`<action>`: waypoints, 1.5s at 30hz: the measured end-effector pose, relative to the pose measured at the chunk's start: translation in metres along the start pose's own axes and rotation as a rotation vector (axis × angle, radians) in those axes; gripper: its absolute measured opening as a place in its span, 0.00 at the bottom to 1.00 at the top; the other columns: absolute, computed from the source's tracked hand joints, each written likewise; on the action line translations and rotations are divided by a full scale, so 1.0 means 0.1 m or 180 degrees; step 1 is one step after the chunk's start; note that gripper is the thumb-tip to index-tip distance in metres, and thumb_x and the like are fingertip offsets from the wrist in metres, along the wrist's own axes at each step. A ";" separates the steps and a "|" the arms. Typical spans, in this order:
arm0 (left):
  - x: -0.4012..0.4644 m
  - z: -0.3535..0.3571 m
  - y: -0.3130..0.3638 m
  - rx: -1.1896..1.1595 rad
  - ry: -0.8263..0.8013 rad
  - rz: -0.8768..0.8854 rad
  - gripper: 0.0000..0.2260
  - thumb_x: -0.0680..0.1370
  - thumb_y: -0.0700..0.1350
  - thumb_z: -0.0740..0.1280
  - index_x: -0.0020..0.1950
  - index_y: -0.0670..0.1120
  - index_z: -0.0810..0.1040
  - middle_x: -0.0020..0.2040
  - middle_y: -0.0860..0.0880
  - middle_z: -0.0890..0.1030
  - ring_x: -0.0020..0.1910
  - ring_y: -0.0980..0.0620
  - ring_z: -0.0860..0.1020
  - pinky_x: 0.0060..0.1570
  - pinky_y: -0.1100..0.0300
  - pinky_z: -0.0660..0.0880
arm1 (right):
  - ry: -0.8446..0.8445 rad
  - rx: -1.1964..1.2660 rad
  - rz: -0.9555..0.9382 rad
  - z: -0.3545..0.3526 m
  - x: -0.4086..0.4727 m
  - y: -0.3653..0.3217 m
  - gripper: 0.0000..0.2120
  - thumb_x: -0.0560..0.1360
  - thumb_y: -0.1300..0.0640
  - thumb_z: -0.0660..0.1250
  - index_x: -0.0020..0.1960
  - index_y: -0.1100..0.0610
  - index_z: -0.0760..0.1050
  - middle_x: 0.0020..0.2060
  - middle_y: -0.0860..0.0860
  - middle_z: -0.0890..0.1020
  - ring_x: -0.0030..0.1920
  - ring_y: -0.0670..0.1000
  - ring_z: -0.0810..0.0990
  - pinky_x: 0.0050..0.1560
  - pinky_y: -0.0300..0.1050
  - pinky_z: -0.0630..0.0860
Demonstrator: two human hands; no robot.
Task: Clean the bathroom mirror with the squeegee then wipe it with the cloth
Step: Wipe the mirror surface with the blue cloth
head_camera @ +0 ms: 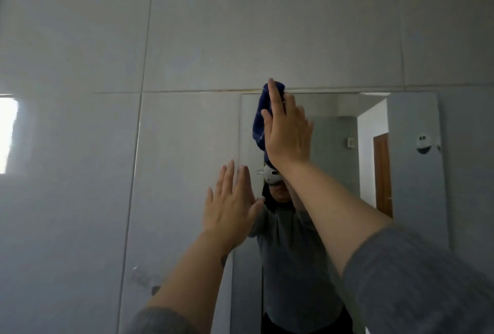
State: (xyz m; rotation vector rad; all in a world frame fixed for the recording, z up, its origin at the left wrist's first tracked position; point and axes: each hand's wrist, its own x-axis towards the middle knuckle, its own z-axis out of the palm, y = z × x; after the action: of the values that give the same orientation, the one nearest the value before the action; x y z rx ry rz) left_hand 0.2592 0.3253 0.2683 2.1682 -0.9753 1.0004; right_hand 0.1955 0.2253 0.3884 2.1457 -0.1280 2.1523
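The bathroom mirror (411, 186) hangs on the grey tiled wall, its top edge just below a tile joint. My right hand (287, 130) presses a dark blue cloth (258, 125) flat against the glass at the mirror's upper left corner; the cloth shows to the left of and above my fingers. My left hand (230, 205) rests flat with spread fingers on the mirror's left edge, lower down, holding nothing. The squeegee is not in view.
Large glossy grey wall tiles (187, 39) surround the mirror. The mirror reflects a person in a grey top, a doorway with a wooden door (382, 173), and a small white wall fitting (422, 143). A bright window glare (8, 133) lies at far left.
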 end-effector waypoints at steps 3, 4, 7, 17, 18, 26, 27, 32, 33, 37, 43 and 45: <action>0.09 0.12 -0.04 0.0341 -0.0140 0.0011 0.45 0.75 0.68 0.55 0.75 0.47 0.31 0.76 0.49 0.30 0.74 0.51 0.30 0.74 0.48 0.39 | -0.0060 -0.0294 -0.0220 0.25 0.23 -0.06 0.26 0.81 0.51 0.56 0.77 0.49 0.54 0.66 0.54 0.72 0.55 0.58 0.74 0.49 0.54 0.69; 0.09 0.17 -0.05 0.0419 -0.0121 0.0005 0.47 0.74 0.68 0.56 0.74 0.46 0.29 0.75 0.49 0.30 0.73 0.51 0.29 0.74 0.49 0.38 | -0.0083 -0.0373 -0.0302 0.35 0.26 -0.06 0.26 0.81 0.51 0.56 0.77 0.49 0.55 0.65 0.54 0.73 0.55 0.58 0.73 0.49 0.53 0.69; 0.10 0.33 -0.11 0.0576 0.0047 0.0030 0.50 0.72 0.70 0.57 0.69 0.45 0.23 0.74 0.49 0.27 0.72 0.51 0.27 0.73 0.48 0.34 | 0.0003 -0.0590 -0.0398 0.58 0.28 0.00 0.25 0.80 0.50 0.58 0.76 0.49 0.58 0.64 0.53 0.74 0.57 0.58 0.73 0.54 0.54 0.68; 0.08 0.36 -0.16 0.0393 -0.0019 0.0104 0.50 0.72 0.69 0.60 0.69 0.48 0.23 0.73 0.50 0.26 0.73 0.52 0.27 0.74 0.44 0.37 | -0.0441 -0.1167 -0.1017 0.72 0.24 -0.01 0.29 0.81 0.46 0.54 0.78 0.52 0.51 0.78 0.51 0.52 0.77 0.55 0.54 0.74 0.63 0.46; 0.07 0.33 -0.15 0.0399 -0.0043 0.0083 0.49 0.73 0.69 0.59 0.70 0.48 0.24 0.73 0.50 0.26 0.73 0.52 0.27 0.74 0.44 0.37 | -0.0491 -0.1150 -0.1001 0.71 0.25 -0.01 0.27 0.81 0.48 0.53 0.78 0.52 0.51 0.78 0.51 0.52 0.77 0.55 0.54 0.74 0.62 0.47; 0.11 0.28 -0.08 0.0789 -0.0234 -0.0089 0.51 0.72 0.70 0.59 0.73 0.45 0.26 0.75 0.48 0.27 0.73 0.49 0.27 0.72 0.39 0.36 | -0.0514 -0.1059 -0.0623 0.53 0.29 0.22 0.26 0.82 0.50 0.52 0.78 0.52 0.52 0.78 0.54 0.56 0.76 0.56 0.56 0.73 0.61 0.50; 0.11 0.27 -0.08 0.0847 -0.0222 -0.0113 0.51 0.72 0.70 0.59 0.73 0.45 0.26 0.75 0.47 0.27 0.73 0.49 0.28 0.71 0.39 0.36 | -0.0506 -0.1058 -0.0597 0.49 0.29 0.28 0.26 0.82 0.50 0.52 0.78 0.52 0.52 0.77 0.54 0.56 0.76 0.56 0.56 0.73 0.61 0.49; 0.08 0.26 0.01 0.1261 -0.0304 -0.0205 0.53 0.72 0.69 0.61 0.74 0.41 0.29 0.75 0.44 0.29 0.74 0.47 0.29 0.69 0.38 0.35 | -0.0468 -0.1108 -0.0421 0.23 0.22 0.62 0.26 0.82 0.49 0.52 0.78 0.52 0.50 0.77 0.55 0.56 0.77 0.56 0.55 0.73 0.61 0.47; 0.09 0.28 0.00 0.1357 -0.0272 -0.0217 0.54 0.72 0.70 0.62 0.74 0.40 0.28 0.75 0.44 0.29 0.74 0.46 0.29 0.69 0.38 0.35 | -0.0441 -0.1133 -0.0368 0.19 0.21 0.70 0.26 0.82 0.49 0.51 0.78 0.52 0.50 0.77 0.55 0.55 0.77 0.56 0.54 0.73 0.61 0.47; 0.14 0.28 0.02 0.1489 -0.0316 -0.0264 0.55 0.72 0.68 0.65 0.73 0.40 0.28 0.75 0.43 0.29 0.74 0.46 0.29 0.69 0.37 0.35 | -0.0390 -0.1136 -0.0209 -0.05 0.24 1.05 0.26 0.82 0.49 0.51 0.78 0.52 0.49 0.77 0.56 0.55 0.77 0.57 0.54 0.74 0.62 0.47; 0.08 0.20 0.08 0.1324 -0.0426 -0.0286 0.53 0.71 0.71 0.59 0.74 0.41 0.28 0.75 0.44 0.29 0.74 0.47 0.30 0.72 0.38 0.39 | -0.0232 -0.1276 0.0167 -0.41 0.13 1.66 0.27 0.82 0.48 0.52 0.78 0.52 0.50 0.78 0.54 0.55 0.76 0.56 0.56 0.73 0.62 0.48; 0.08 0.19 0.10 0.1353 -0.0470 -0.0274 0.54 0.70 0.72 0.58 0.74 0.41 0.28 0.75 0.44 0.29 0.74 0.47 0.31 0.72 0.37 0.40 | -0.0166 -0.1311 0.0319 -0.54 0.08 1.87 0.27 0.82 0.48 0.52 0.78 0.52 0.50 0.77 0.55 0.56 0.76 0.56 0.57 0.73 0.62 0.48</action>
State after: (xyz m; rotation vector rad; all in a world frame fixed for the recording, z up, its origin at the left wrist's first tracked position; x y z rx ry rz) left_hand 0.2630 0.3029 0.2659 2.6407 -0.7768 1.0959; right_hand 0.1181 0.0473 0.3985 1.9879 -0.6350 1.9073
